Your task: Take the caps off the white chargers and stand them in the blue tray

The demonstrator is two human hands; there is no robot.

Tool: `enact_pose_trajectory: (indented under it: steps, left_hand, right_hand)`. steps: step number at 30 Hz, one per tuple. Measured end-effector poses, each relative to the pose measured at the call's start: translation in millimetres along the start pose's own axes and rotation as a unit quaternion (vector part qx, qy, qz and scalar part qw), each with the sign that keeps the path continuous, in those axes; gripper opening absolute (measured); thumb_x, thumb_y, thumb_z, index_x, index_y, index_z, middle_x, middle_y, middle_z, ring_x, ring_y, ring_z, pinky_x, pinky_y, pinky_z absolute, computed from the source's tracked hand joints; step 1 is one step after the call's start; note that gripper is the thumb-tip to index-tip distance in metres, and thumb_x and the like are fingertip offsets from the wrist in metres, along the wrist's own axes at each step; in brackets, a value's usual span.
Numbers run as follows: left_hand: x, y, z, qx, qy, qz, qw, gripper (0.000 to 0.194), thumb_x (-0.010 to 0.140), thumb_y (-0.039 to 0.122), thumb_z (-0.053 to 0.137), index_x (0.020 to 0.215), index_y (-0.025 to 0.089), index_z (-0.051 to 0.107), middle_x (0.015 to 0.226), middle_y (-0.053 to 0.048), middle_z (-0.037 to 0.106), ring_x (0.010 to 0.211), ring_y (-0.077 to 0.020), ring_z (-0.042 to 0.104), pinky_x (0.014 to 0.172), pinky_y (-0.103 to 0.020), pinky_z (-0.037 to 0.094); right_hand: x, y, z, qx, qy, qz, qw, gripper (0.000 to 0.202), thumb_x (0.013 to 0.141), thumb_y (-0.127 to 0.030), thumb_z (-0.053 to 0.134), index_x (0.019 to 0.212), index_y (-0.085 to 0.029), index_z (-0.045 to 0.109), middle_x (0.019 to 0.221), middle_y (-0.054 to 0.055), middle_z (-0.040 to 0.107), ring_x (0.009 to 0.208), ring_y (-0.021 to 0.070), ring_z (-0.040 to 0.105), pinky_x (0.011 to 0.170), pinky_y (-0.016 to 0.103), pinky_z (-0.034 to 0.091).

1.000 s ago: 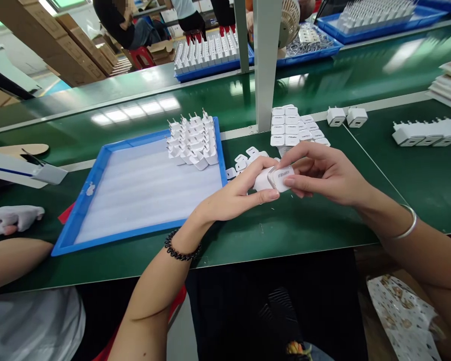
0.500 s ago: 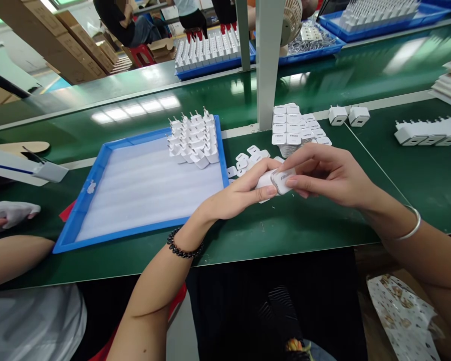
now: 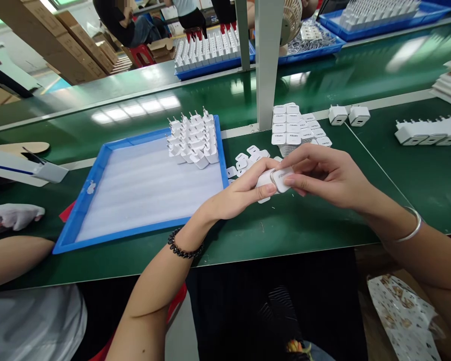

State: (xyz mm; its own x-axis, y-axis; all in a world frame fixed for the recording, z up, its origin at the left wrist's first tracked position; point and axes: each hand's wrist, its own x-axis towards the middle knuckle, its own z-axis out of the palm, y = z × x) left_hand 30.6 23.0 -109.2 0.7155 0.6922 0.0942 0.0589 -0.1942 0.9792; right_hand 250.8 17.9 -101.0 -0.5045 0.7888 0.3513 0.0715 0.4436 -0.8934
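My left hand [image 3: 244, 193] is closed around a white charger [image 3: 264, 179], thumb along its near side. Thumb and forefinger of my right hand [image 3: 319, 175] pinch a small white cover piece [image 3: 282, 179] against the end of that charger. Just behind my hands lie loose white pieces [image 3: 252, 156] and a stack of labelled white pieces [image 3: 286, 125]. To the left, a blue tray [image 3: 135, 231] with a white liner holds several white chargers [image 3: 195, 138], prongs up, in its back right corner.
A grey post [image 3: 266, 65] rises behind the stack. Two chargers [image 3: 349, 116] stand at the back right, with a row [image 3: 432, 131] further right. A co-worker's gloved hand [image 3: 13, 216] rests at the far left. Filled blue trays [image 3: 214, 61] stand beyond.
My hands and the charger have barely moved. At the far left, the co-worker's gloved hand has shifted slightly to the right.
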Motion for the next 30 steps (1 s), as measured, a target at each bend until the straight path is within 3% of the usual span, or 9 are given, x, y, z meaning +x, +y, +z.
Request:
enact_pose_trajectory:
  steps: [11, 22, 30]
  left_hand:
    - [-0.9, 2.9, 1.7, 0.033, 0.007, -0.014, 0.999, 0.034, 0.095, 0.049, 0.054, 0.117, 0.022, 0.050, 0.100, -0.004, 0.051, 0.086, -0.0171, 0.048, 0.079, -0.029, 0.044]
    - [0.1, 1.2, 0.3, 0.169, 0.013, 0.054, 0.984, 0.029, 0.097, 0.046, 0.051, 0.109, 0.019, 0.053, 0.099, -0.007, 0.059, 0.088, -0.0204, 0.053, 0.081, -0.032, 0.044]
    - [1.2, -1.4, 1.5, 0.216, 0.020, 0.091, 0.972, 0.025, 0.095, 0.042, 0.052, 0.104, 0.019, 0.053, 0.096, -0.007, 0.060, 0.084, -0.0203, 0.052, 0.078, -0.034, 0.043]
  right_hand:
    - [0.9, 0.4, -3.7, 0.070, -0.038, 0.084, 0.993, 0.022, 0.092, -0.033, 0.071, 0.100, -0.022, 0.053, 0.058, -0.005, 0.059, 0.048, 0.0096, 0.053, 0.043, 0.022, 0.037]
    - [3.5, 1.9, 1.0, 0.123, -0.053, 0.136, 0.982, 0.038, 0.084, -0.032, 0.079, 0.099, -0.021, 0.046, 0.057, -0.006, 0.062, 0.043, 0.0089, 0.055, 0.042, 0.021, 0.043]
    - [2.6, 0.4, 4.3, 0.125, -0.046, 0.151, 0.980, 0.044, 0.081, -0.032, 0.082, 0.098, -0.022, 0.043, 0.053, -0.008, 0.061, 0.037, 0.0079, 0.052, 0.038, 0.018, 0.041]
